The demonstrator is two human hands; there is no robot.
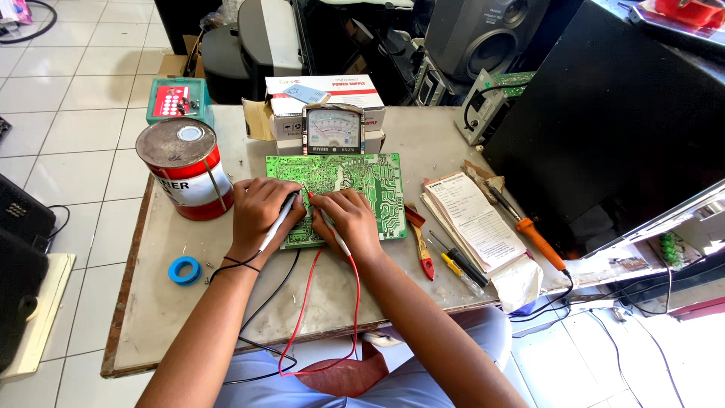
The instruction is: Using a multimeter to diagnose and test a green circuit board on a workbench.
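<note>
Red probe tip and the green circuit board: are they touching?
Touching. In the head view the right hand presses the red probe tip down onto the green circuit board.

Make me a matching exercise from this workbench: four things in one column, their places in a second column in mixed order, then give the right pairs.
Things:
1. red and white can
2. blue tape roll
3. orange-handled soldering iron
4. analog meter

Places:
A. behind the green circuit board
B. right of the paper booklet
C. far left of the table, standing upright
D. flat on the table, in front of the can

Pairs: 1-C, 2-D, 3-B, 4-A
</note>
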